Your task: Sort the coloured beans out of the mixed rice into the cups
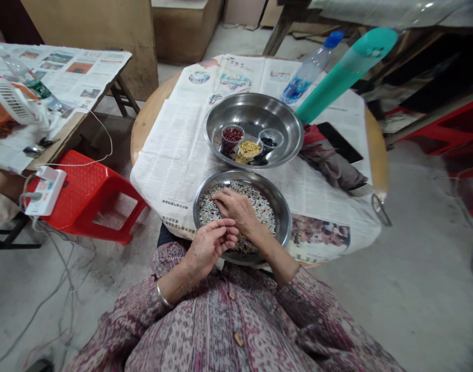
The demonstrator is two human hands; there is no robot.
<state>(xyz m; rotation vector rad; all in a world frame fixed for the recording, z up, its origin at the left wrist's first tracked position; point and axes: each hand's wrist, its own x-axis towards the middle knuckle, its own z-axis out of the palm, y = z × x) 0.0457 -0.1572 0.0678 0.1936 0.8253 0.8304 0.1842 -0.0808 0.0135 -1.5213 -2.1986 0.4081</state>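
My right hand reaches over the near steel basin, its thumb and fingertips pinched together at the mixed grains. Whatever lies between those fingertips is too small to make out. At the basin's near left rim, my left hand is cupped, palm partly up, fingers pressed together and curled; its contents are hidden. White grains with dark, yellow and red bits cover the basin's bottom. Just beyond stands a larger steel basin holding clear cups of red beans, yellow beans and black beans.
Newspaper covers the round table. Right of the far basin are a water bottle, a green tube, a folded umbrella and a dark phone. A red stool with a power strip stands left.
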